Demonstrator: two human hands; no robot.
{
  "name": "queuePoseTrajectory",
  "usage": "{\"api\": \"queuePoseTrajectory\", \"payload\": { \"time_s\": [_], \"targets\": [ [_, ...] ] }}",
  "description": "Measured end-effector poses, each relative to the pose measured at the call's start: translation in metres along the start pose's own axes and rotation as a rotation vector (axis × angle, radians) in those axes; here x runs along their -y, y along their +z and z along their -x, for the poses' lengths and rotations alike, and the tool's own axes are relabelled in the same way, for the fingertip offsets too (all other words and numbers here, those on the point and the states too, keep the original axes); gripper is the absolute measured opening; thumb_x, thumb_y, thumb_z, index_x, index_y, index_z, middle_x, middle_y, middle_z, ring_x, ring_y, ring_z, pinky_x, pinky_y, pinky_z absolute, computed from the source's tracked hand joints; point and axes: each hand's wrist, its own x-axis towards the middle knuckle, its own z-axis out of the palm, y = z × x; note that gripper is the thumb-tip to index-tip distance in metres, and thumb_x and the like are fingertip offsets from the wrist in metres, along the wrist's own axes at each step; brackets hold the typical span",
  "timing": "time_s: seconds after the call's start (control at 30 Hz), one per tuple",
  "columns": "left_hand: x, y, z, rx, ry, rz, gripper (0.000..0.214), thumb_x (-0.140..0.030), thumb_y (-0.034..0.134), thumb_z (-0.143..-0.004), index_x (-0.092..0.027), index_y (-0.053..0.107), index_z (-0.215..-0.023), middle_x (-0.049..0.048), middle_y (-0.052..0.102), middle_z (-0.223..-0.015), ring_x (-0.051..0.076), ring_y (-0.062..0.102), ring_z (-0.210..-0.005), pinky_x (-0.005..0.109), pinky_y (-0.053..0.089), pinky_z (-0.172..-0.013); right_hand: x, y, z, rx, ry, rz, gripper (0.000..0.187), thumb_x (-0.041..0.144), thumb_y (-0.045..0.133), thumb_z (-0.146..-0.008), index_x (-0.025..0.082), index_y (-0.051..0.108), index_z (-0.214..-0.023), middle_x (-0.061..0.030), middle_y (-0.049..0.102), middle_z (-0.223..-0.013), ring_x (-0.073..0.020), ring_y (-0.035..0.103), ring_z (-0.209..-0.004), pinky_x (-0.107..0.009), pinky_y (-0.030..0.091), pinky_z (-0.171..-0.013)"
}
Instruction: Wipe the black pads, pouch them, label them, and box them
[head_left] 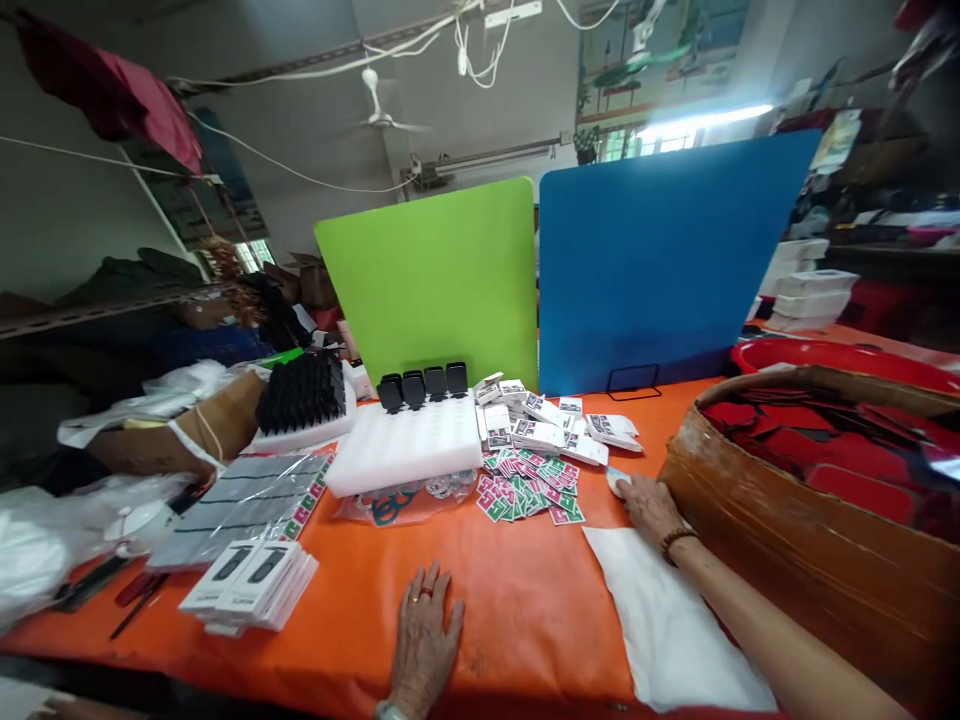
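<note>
My left hand (426, 630) lies palm down on the orange tabletop (517, 620), fingers extended, holding nothing. Beside the cardboard box, my right hand (651, 508) has its fingers on a small pale blue-and-white item (618, 482), whose kind I cannot make out. Left of that hand is a loose pile of pink and green printed cards (531, 485). Behind the cards lie several small white printed boxes (538, 432). A white cloth-like sheet (667, 620) extends under my right forearm. The white foam block (405, 445) carries several black pieces (424, 385) along its back edge.
Stacked white boxes (251, 585) and plastic-wrapped grey packs (232, 500) occupy the left. A large cardboard box (780, 530) of red pieces (847, 465) stands right. Green (442, 285) and blue panels (660, 270) rise behind. Black bristly pieces (304, 395) sit at back left.
</note>
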Motion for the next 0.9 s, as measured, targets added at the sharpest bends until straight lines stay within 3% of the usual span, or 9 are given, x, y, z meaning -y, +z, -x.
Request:
{"api": "queuePoseTrajectory", "payload": {
  "time_s": [0.27, 0.37, 0.47, 0.6, 0.67, 0.8, 0.9],
  "targets": [
    [-0.003, 0.003, 0.005, -0.042, -0.016, 0.009, 0.037, -0.035, 0.05, -0.088, -0.017, 0.063, -0.118, 0.0128, 0.064, -0.126, 0.03, 0.057, -0.119, 0.047, 0.049, -0.097, 0.019, -0.033, -0.018, -0.112, 0.113, -0.123, 0.036, 0.027, 0.024, -0.098, 0.017, 0.058, -0.092, -0.0105, 0.065, -0.079, -0.0199, 0.059, -0.064, -0.028, 0.031, -0.054],
    [-0.004, 0.004, 0.006, -0.075, -0.002, -0.004, 0.037, -0.033, 0.051, -0.088, -0.016, 0.063, -0.118, 0.0134, 0.064, -0.125, 0.031, 0.057, -0.118, 0.047, 0.049, -0.097, 0.047, -0.046, -0.002, -0.183, 0.055, -0.351, 0.035, 0.032, 0.026, -0.096, 0.021, 0.055, -0.081, -0.0058, 0.061, -0.068, -0.0182, 0.055, -0.057, -0.027, 0.032, -0.052],
    [-0.006, -0.001, 0.004, -0.051, 0.001, 0.003, 0.036, -0.032, 0.05, -0.088, -0.015, 0.063, -0.117, 0.0141, 0.064, -0.126, 0.031, 0.056, -0.119, 0.047, 0.048, -0.098, 0.078, -0.051, 0.024, -0.178, 0.013, -0.557, 0.04, 0.043, 0.029, -0.092, 0.023, 0.044, -0.061, -0.0004, 0.047, -0.051, -0.0163, 0.047, -0.047, -0.027, 0.031, -0.047],
    [-0.007, -0.005, 0.001, -0.006, -0.006, 0.042, 0.036, -0.031, 0.049, -0.089, -0.014, 0.062, -0.118, 0.0159, 0.062, -0.128, 0.033, 0.054, -0.121, 0.05, 0.048, -0.097, 0.105, -0.05, 0.046, -0.208, 0.017, -0.796, 0.044, 0.052, 0.049, -0.077, 0.023, 0.031, -0.05, 0.0013, 0.04, -0.05, -0.0145, 0.044, -0.051, -0.026, 0.034, -0.049],
    [-0.007, -0.003, 0.004, -0.017, -0.013, 0.062, 0.036, -0.03, 0.049, -0.088, -0.015, 0.062, -0.119, 0.016, 0.061, -0.129, 0.033, 0.054, -0.122, 0.051, 0.048, -0.097, 0.112, -0.05, 0.049, -0.124, 0.094, -0.987, 0.04, 0.053, 0.058, -0.07, 0.022, 0.039, -0.052, 0.0013, 0.045, -0.053, -0.0146, 0.047, -0.052, -0.026, 0.037, -0.049],
    [-0.003, 0.009, 0.012, -0.045, -0.05, 0.161, 0.035, -0.027, 0.053, -0.084, -0.02, 0.062, -0.118, 0.0141, 0.062, -0.128, 0.032, 0.053, -0.123, 0.052, 0.048, -0.098, 0.134, -0.053, 0.043, 0.217, 0.23, -1.456, 0.037, 0.048, 0.071, -0.061, 0.021, 0.053, -0.078, -0.0022, 0.064, -0.075, -0.017, 0.058, -0.054, -0.027, 0.044, -0.047],
    [0.005, 0.007, -0.001, -0.03, -0.158, 0.33, 0.037, -0.027, 0.052, -0.083, -0.021, 0.059, -0.119, 0.0136, 0.065, -0.123, 0.03, 0.059, -0.116, 0.048, 0.053, -0.092, 0.16, -0.059, 0.023, 0.283, 0.14, -1.515, 0.042, 0.045, 0.072, -0.062, 0.023, 0.053, -0.092, -0.0008, 0.066, -0.079, -0.0166, 0.06, -0.057, -0.027, 0.045, -0.05]
  ]
}}
